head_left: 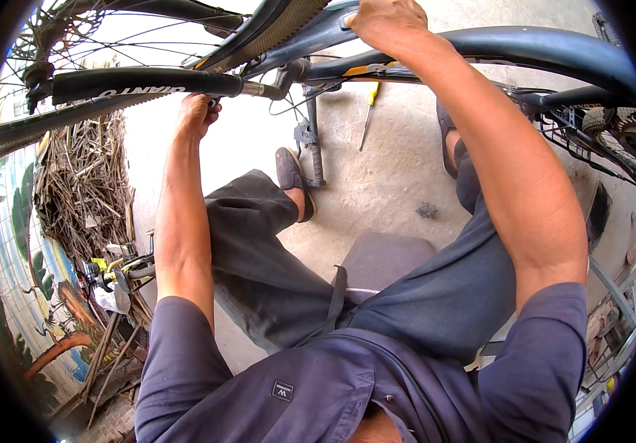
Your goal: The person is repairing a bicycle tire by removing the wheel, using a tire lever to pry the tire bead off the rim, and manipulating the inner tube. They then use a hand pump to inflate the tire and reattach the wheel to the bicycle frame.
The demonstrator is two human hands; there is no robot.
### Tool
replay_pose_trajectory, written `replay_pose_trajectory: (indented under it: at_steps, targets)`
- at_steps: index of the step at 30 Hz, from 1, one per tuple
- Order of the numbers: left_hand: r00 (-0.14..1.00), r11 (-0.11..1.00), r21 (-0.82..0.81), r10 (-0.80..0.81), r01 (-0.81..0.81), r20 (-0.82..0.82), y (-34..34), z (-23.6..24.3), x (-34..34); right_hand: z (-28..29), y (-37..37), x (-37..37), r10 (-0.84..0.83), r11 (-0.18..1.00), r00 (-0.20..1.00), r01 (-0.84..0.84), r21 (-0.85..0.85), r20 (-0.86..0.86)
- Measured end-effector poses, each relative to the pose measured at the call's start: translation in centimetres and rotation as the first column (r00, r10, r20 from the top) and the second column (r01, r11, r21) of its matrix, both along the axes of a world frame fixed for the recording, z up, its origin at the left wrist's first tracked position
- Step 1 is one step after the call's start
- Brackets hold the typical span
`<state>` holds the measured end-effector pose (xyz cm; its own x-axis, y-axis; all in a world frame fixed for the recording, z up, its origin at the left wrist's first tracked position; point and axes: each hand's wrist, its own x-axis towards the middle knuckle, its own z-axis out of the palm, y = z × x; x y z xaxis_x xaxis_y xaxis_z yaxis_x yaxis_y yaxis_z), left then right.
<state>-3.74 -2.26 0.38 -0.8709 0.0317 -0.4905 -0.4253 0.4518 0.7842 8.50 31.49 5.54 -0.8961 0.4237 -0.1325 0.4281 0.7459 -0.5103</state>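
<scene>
Across the top of the view lies an upturned bicycle. My right hand (392, 23) is closed over its dark blue-grey frame tube (303, 40). Lower down on the left, my left hand (197, 116) is closed just beside the black fork leg (129, 85), its fingers curled at a small dark part that I cannot make out. The tyre (270, 33) of the spoked wheel slants between the two hands. Under the frame, the handlebar grip (316, 164) hangs close to the floor.
A screwdriver (368, 114) with a yellow handle lies on the concrete between my feet. A grey stool-like block (388, 258) stands between my legs. Bundled sticks (85, 177) are piled at left, by a painted wall. More bicycle parts (617, 125) and metal rails (617, 295) stand at right.
</scene>
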Motion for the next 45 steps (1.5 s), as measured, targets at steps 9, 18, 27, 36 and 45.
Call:
replay_pose_trajectory:
  at_steps: [9, 18, 27, 36, 45]
  targets:
    - [0.993, 0.991, -0.101, -0.092, 0.084, -0.079, 0.7, 0.8, -0.4, 0.2, 0.0, -0.2, -0.012, 1.0, 0.999, 0.011, 0.029, 0.032]
    - [0.996, 0.995, -0.077, -0.07, 0.065, -0.056, 0.1, 0.1, -1.1, -0.2, 0.2, -0.3, 0.003, 0.999, 1.0, -0.004, 0.052, 0.01]
    - [0.998, 0.988, -0.14, -0.064, 0.065, 0.016, 0.5, 0.8, 0.6, -0.4, 0.2, -0.5, -0.018, 1.0, 1.0, 0.017, 0.022, 0.006]
    - [0.999, 0.995, -0.085, -0.042, 0.045, 0.028, 0.6, 0.3, 0.1, 0.0, 0.1, -0.7, -0.019, 0.999, 1.0, 0.019, 0.046, 0.01]
    - [0.99, 0.986, -0.088, -0.142, 0.142, 0.009, -0.6, -0.1, -1.5, -0.4, 0.1, -0.7, -0.007, 0.997, 1.0, 0.008, 0.073, -0.002]
